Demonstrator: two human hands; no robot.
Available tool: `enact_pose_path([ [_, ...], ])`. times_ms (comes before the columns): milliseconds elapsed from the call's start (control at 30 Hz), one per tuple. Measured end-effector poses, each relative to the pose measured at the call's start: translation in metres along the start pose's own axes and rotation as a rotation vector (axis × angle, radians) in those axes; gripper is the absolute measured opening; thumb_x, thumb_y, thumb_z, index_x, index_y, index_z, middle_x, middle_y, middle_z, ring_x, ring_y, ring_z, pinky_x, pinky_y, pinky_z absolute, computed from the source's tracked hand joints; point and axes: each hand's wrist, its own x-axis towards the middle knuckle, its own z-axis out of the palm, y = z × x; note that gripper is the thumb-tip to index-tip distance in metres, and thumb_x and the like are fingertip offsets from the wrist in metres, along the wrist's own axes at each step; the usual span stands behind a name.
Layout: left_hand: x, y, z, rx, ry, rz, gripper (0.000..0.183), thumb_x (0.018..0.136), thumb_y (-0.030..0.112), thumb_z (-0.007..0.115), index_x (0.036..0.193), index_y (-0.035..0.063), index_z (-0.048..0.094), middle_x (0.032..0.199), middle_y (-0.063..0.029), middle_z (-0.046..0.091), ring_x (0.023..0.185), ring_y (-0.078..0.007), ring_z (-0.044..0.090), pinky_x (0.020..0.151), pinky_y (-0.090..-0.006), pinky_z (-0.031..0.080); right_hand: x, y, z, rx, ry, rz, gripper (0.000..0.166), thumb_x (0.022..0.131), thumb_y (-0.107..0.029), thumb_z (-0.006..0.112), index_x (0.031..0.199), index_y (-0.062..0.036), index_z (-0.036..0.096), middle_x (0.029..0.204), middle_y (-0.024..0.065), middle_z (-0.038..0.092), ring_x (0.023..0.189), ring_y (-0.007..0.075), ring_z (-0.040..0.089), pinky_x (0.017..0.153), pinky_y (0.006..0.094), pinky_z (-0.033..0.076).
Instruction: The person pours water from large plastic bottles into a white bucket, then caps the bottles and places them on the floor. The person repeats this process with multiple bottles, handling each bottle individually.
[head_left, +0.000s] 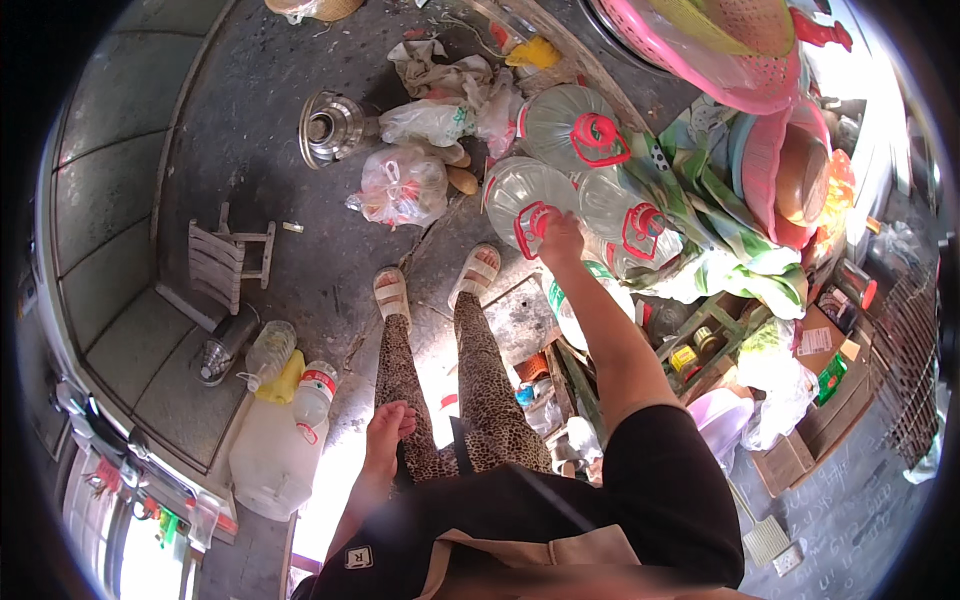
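Note:
Ahead of me on the right stands a large clear plastic water jug (521, 191) with a red cap and a red carrying handle (527, 234). My right hand (561, 238) is closed at its top; the fingers partly hide whether they grip the cap or the handle. Behind it is another big jug (562, 112) with a red handle. A third jug (604, 199) sits close on its right. Below my right forearm lies a bottle with a green label (596, 300). My left hand (390, 427) hangs by my left thigh, fingers loosely curled, with nothing visible in it.
Knotted plastic bags (405, 184) and a metal pot-like vessel (330, 127) lie on the floor ahead. A small wooden chair (229, 255) and a translucent drum (277, 457) are at left. Green patterned cloth (712, 225) and a pink basin (765, 172) border the jugs at right.

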Motion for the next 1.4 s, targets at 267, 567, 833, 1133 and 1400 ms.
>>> enact_pose_path([
  [267,-0.001,0.001,-0.001,0.029,0.029,-0.008,0.02,0.095,0.019,0.051,0.109,0.0044,0.055,0.096,-0.0078,0.063,0.081,-0.0124,0.06,0.074,-0.0259,0.051,-0.014,-0.018,-0.038,0.212,0.093,0.204,0.068,0.074,-0.044,0.068,0.126,-0.0075,0.043,0.124,0.0185,0.048,0.106,0.0389,0.055,0.083,0.0448,0.048],
  [567,-0.003,0.006,0.013,0.071,-0.024,-0.003,0.021,0.095,0.02,0.051,0.109,0.0044,0.054,0.095,-0.0071,0.063,0.08,-0.0116,0.06,0.073,-0.0255,0.051,-0.004,0.005,0.001,-0.315,0.214,-0.256,0.049,0.076,-0.026,0.065,0.119,-0.0092,0.051,0.109,0.015,0.054,0.099,0.029,0.056,0.076,0.0406,0.05],
  [833,0.001,0.007,0.014,0.052,0.003,-0.009,0.02,0.095,0.02,0.051,0.108,0.0044,0.054,0.095,-0.0072,0.063,0.08,-0.0115,0.06,0.073,-0.0254,0.051,-0.008,0.0,-0.041,-0.281,0.154,-0.322,0.047,0.078,-0.034,0.063,0.118,-0.0104,0.053,0.125,0.0134,0.047,0.107,0.0303,0.053,0.081,0.0427,0.05],
  [1133,0.0,0.006,0.024,0.058,-0.011,-0.017,0.02,0.095,0.019,0.051,0.108,0.0046,0.055,0.096,-0.0071,0.063,0.08,-0.0116,0.059,0.074,-0.0257,0.052,-0.004,-0.019,-0.048,0.112,-0.058,0.041,0.044,0.081,-0.038,0.059,0.107,-0.0036,0.053,0.105,0.0151,0.059,0.098,0.0302,0.06,0.079,0.0393,0.05],
  [1400,0.004,0.007,0.021,0.081,-0.017,-0.014,0.019,0.095,0.018,0.052,0.108,0.0047,0.055,0.095,-0.0073,0.063,0.08,-0.0118,0.06,0.073,-0.0256,0.052,0.009,0.021,-0.005,-0.632,0.296,-0.89,0.026,0.077,-0.02,0.056,0.102,-0.0125,0.056,0.109,0.0098,0.056,0.105,0.0269,0.05,0.093,0.0405,0.039],
])
